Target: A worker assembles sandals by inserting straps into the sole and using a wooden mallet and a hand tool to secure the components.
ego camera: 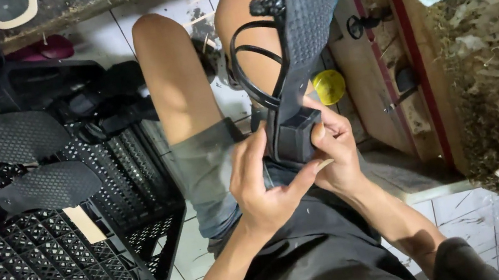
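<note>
My left hand point(264, 181) is wrapped round the near side of the block heel point(295, 140) of a black heeled sandal point(302, 30), thumb stretched across its lower edge, and my right hand point(334, 151) pinches the same heel from the 3 o'clock side, fingers curled tight over its top corner. Both hands are clamped on the heel, neither loose. The sandal stands sole-up over my lap, its textured sole running away toward 12 o'clock and its thin straps point(252, 72) looping out at 10 o'clock above my bare knee. To do this well, I judge I should keep the heel squared to the sole, press evenly from both sides so it seats flush, and steady the shoe against my thigh so it cannot twist. At 9 o'clock a black plastic crate point(113, 250) sits on the tiled floor with more black soles point(35, 189) lying on it. A yellow round lid point(329, 86) lies just past my knee, and a glue-crusted wooden bench point(392, 102) stands at 2 o'clock.
</note>
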